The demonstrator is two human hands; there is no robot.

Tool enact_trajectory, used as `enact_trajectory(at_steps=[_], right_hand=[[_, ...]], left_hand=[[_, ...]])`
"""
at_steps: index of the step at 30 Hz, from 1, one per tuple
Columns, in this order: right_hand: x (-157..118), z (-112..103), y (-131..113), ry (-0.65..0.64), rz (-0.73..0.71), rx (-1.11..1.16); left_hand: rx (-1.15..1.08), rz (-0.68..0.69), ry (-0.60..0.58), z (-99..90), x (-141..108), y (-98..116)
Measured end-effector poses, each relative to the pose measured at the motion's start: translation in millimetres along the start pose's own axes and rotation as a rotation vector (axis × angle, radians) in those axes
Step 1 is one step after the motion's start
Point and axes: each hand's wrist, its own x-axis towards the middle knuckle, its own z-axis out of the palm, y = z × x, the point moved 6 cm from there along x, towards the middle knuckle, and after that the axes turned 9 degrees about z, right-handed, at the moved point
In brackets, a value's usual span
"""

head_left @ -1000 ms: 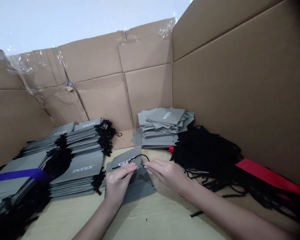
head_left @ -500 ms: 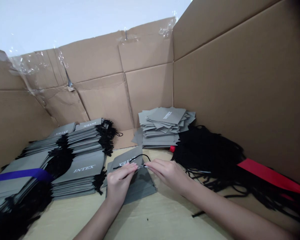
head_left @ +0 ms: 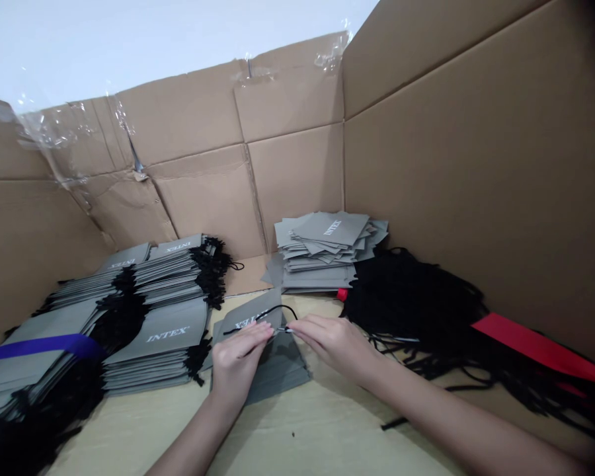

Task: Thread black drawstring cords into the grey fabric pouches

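Observation:
My left hand point(head_left: 238, 360) and my right hand point(head_left: 333, 347) meet at the middle of the view, their fingertips pinching a thin black cord point(head_left: 277, 310). The cord forms a loop above a grey INTEX drawstring pouch point(head_left: 277, 370), which lies flat on the board under both hands. The fingers hide the point where the cord enters the pouch's top edge. A small silvery glint shows between my fingertips, too small to identify.
Stacks of grey pouches point(head_left: 163, 334), one with a blue band point(head_left: 44, 347), stand left. A loose grey pile point(head_left: 327, 241) lies behind. A black cord heap point(head_left: 411, 297) and red strip point(head_left: 535, 350) lie right, inside cardboard walls point(head_left: 476, 165).
My hands stay at the cord in almost the same pose. The whole view has shifted only slightly.

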Motion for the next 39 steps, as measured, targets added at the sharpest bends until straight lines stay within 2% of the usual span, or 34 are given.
enact_trajectory(at_steps=[14,18,21,25,30,35,39], right_hand=[[-1.0,-1.2,-3.4,-0.046,-0.011,-0.045],[-1.5,4.2,-1.8,-0.12,0.009,-0.1],[-2.7,10.0,-1.1,-0.183,0.027,-0.083],[-3.4,12.2,2.4,-0.169,0.091,0.055],[-0.6,9.5,1.9,-0.172,0.137,0.148],[5.0,1.2,-4.3,-0.187,0.153,0.116],[7.1,-0.8,6.7,-0.188,0.173,0.049]], left_hand=[[0.123,0.188,-0.131,2.5,-2.0,6.5],[0.125,0.204,-0.174,8.2,-1.4,6.4],[0.121,0.171,-0.208,14.1,-2.5,3.4],[0.166,0.093,-0.278,19.9,-4.9,-1.5],[0.192,0.08,-0.273,19.8,-3.7,-0.3],[0.173,0.08,-0.264,18.5,-4.7,-5.7],[0.155,-0.049,-0.288,15.3,-6.7,-19.9]])
